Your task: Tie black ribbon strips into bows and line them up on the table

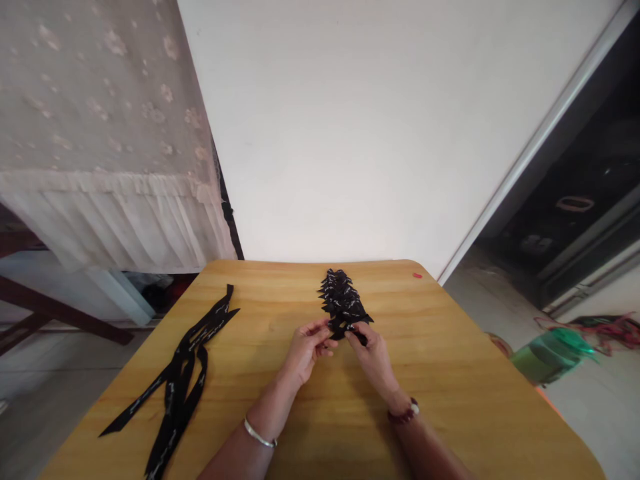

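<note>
At the bottom of the frame two forearms come in, one silver bangle (259, 435) on the left wrist and one beaded bracelet (406, 412) on the right. Just above them, at centre, the left hand (307, 347) and the right hand (373, 353) meet, each with its fingertips pinched narrow on the near end of one black pleated ribbon piece (343, 303). The piece lies on the wooden table (450, 373) and runs away toward the far edge.

The likely risk is that the folds spring open. Only the near end is gripped, so a slack pinch or a tug could let the pleats slide apart.

At lower left lies one bundle of loose black ribbon strips (185, 373). They overlap too much to count, and they reach the table's edge, where a sleeve could drag them off. One red speck (417, 275) sits near the far right corner.
</note>
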`<state>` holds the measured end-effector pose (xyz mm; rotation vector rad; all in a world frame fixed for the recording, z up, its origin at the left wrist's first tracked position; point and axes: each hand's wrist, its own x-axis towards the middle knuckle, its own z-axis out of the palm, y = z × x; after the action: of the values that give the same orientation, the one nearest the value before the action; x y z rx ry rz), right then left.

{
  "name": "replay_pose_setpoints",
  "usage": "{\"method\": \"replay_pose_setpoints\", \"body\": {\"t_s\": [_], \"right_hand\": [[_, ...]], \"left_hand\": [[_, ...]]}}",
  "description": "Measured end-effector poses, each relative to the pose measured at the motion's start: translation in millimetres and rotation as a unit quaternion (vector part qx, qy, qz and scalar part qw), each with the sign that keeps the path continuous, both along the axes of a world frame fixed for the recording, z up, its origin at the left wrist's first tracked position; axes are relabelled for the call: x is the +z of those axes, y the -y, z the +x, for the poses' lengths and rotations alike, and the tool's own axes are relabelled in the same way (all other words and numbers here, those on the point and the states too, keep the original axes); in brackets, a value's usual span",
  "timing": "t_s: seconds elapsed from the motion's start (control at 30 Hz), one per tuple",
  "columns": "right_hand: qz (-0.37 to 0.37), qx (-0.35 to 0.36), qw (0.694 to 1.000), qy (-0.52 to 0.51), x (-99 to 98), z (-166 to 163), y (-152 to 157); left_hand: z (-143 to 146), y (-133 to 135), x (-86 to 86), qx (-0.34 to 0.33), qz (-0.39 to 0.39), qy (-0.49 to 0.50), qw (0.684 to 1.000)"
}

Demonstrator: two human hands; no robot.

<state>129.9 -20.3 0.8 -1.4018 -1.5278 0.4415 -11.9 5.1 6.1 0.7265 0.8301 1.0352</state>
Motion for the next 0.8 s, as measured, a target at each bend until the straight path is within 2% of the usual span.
{"method": "replay_pose_setpoints", "body": {"t_s": [0.13,0.5,0.67,0.8], "right_hand": [[-0.008,0.024,1.0,-0.01,0.4,-5.7,2.6],[-0.048,0.049,0.994,-0.082,-2.3,-10.5,2.0],[-0.048,0.053,0.991,-0.11,-3.1,-11.4,1.5],[-0.044,0.052,0.992,-0.105,-4.5,-11.3,1.0]], "left_hand": [[3.2,2.4,-3.5,-0.031,-0.013,0.026,0.999],[9.3,4.3,-7.8,-0.013,0.037,0.013,0.999],[8.6,6.0,-5.8,-0.008,0.017,-0.039,0.999],[9.1,5.7,-6.3,-0.012,0.01,-0.012,1.0]]}}
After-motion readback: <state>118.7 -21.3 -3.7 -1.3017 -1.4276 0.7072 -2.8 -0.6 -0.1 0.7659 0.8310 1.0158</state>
